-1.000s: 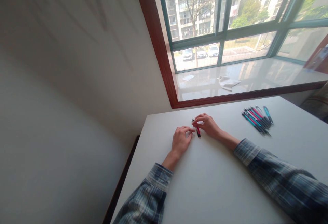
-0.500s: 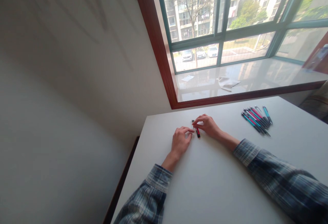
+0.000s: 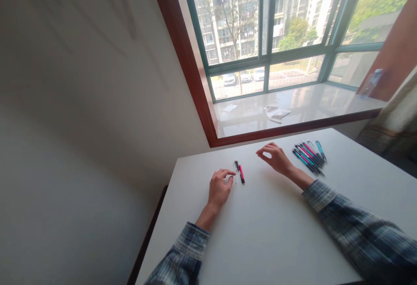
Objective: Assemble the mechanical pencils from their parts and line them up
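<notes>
My left hand [image 3: 220, 188] rests on the white table [image 3: 260, 228], thumb and index finger apart, with no grip on anything. Beside its fingertips lie pen parts: a red barrel with a black end [image 3: 241, 174], a short black piece [image 3: 237, 165] and a thin clear piece [image 3: 234, 167]. Whether a fingertip touches the clear piece, I cannot tell. Over the table to the right is my right hand [image 3: 276, 160], thumb and index finger curved into a ring with the tips together. Nothing shows between them.
A row of several pens [image 3: 308, 157], turquoise, red and black, lies near the table's far right. Behind the table, a white cloth [image 3: 276, 113] and a bottle [image 3: 371, 83] are on the windowsill [image 3: 302, 98]. A curtain [image 3: 394, 115] hangs at right.
My right hand has moved away from the pen parts, rightward toward the row of pens. The parts now lie uncovered. My left hand stays beside them. The view has shifted right.
</notes>
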A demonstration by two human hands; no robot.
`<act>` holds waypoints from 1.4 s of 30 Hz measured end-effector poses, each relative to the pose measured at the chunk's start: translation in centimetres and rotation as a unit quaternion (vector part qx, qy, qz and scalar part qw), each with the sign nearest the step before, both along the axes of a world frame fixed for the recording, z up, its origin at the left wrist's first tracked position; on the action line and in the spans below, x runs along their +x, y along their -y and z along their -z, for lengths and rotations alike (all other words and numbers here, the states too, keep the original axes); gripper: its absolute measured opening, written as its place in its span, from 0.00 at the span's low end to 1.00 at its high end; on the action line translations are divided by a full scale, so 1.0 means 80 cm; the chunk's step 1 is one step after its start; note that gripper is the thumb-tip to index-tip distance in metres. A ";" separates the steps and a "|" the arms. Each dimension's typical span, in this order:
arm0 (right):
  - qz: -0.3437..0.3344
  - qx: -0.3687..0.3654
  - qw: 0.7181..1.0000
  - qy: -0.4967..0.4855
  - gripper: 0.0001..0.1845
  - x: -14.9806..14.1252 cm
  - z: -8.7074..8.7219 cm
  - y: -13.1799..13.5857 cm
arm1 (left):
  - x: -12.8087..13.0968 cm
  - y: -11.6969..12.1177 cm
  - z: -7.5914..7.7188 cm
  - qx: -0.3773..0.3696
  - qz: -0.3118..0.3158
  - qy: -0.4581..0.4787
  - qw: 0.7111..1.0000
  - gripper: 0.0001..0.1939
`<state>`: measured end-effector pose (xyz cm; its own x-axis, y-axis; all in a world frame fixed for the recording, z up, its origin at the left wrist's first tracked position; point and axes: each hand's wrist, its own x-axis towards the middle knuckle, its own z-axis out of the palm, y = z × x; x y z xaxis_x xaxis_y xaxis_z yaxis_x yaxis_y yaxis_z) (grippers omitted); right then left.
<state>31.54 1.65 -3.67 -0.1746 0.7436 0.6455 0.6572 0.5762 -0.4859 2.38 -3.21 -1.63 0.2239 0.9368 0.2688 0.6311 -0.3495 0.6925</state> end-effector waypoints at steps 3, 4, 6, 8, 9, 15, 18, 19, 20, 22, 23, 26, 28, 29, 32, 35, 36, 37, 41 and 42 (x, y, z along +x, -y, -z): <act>0.071 0.017 0.997 0.039 0.09 0.076 -0.002 0.002 | 0.001 -0.001 -0.002 0.009 -0.011 0.003 1.000 0.12; 0.103 0.015 0.993 0.049 0.10 0.102 -0.001 0.002 | 0.002 -0.001 -0.003 0.014 -0.011 0.005 1.000 0.12; 0.163 -0.014 0.984 0.068 0.11 0.149 0.001 0.001 | 0.003 -0.002 -0.005 0.022 -0.010 0.013 1.000 0.11; 0.204 -0.047 0.974 0.085 0.12 0.186 0.005 -0.001 | 0.003 -0.003 -0.005 0.026 -0.005 0.018 0.999 0.12; 0.211 -0.060 0.971 0.094 0.12 0.200 0.007 -0.001 | 0.003 -0.004 -0.004 0.028 -0.003 0.017 0.999 0.12; 0.114 -0.131 0.976 0.128 0.15 0.220 0.006 0.000 | 0.002 -0.007 -0.002 0.043 -0.005 0.018 0.999 0.11; 0.087 -0.147 0.976 0.135 0.18 0.212 0.007 0.001 | 0.003 -0.006 -0.004 0.043 -0.001 0.020 0.999 0.11; 0.091 -0.150 0.975 0.137 0.19 0.210 0.008 0.001 | 0.004 -0.006 -0.004 0.042 0.000 0.020 0.999 0.11; 0.100 -0.151 0.974 0.137 0.19 0.208 0.010 0.000 | 0.004 -0.005 -0.005 0.041 0.000 0.021 0.999 0.11; 0.123 -0.151 0.972 0.135 0.19 0.206 0.015 -0.001 | 0.004 -0.005 -0.005 0.039 0.001 0.021 0.999 0.11; 0.132 -0.151 0.971 0.133 0.18 0.206 0.017 -0.002 | 0.004 -0.005 -0.005 0.038 0.001 0.021 0.999 0.11; 0.152 -0.153 0.968 0.130 0.18 0.202 0.020 -0.002 | 0.004 -0.005 -0.004 0.038 0.000 0.021 0.999 0.11; 0.162 -0.150 0.967 0.130 0.19 0.198 0.019 -0.001 | 0.004 -0.005 -0.004 0.039 0.000 0.022 0.999 0.11; 0.165 -0.148 0.966 0.132 0.19 0.196 0.018 -0.001 | 0.004 -0.005 -0.004 0.039 0.000 0.024 0.999 0.11; 0.160 -0.146 0.966 0.142 0.18 0.190 0.018 0.001 | 0.004 -0.004 -0.004 0.039 0.000 0.028 0.999 0.11; 0.152 -0.155 0.965 0.147 0.17 0.187 0.022 0.001 | 0.005 -0.003 -0.004 0.039 0.001 0.027 0.999 0.11; 0.153 -0.158 0.964 0.147 0.17 0.187 0.023 0.001 | 0.005 -0.002 -0.005 0.039 0.002 0.027 0.999 0.11; 0.157 -0.158 0.964 0.146 0.17 0.186 0.024 0.000 | 0.005 -0.002 -0.005 0.039 0.003 0.027 0.999 0.11; 0.179 -0.149 0.960 0.152 0.15 0.184 0.028 -0.002 | 0.005 0.000 -0.006 0.038 0.005 0.027 0.999 0.11; 0.185 -0.146 0.959 0.157 0.15 0.184 0.028 -0.003 | 0.005 0.000 -0.007 0.038 0.004 0.027 0.999 0.11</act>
<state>46.23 1.86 -5.89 -0.0160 0.9332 0.3589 0.9306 0.1452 -0.3361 2.80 -3.22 -1.10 0.2148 0.9114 0.3510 0.5907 -0.4074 0.6965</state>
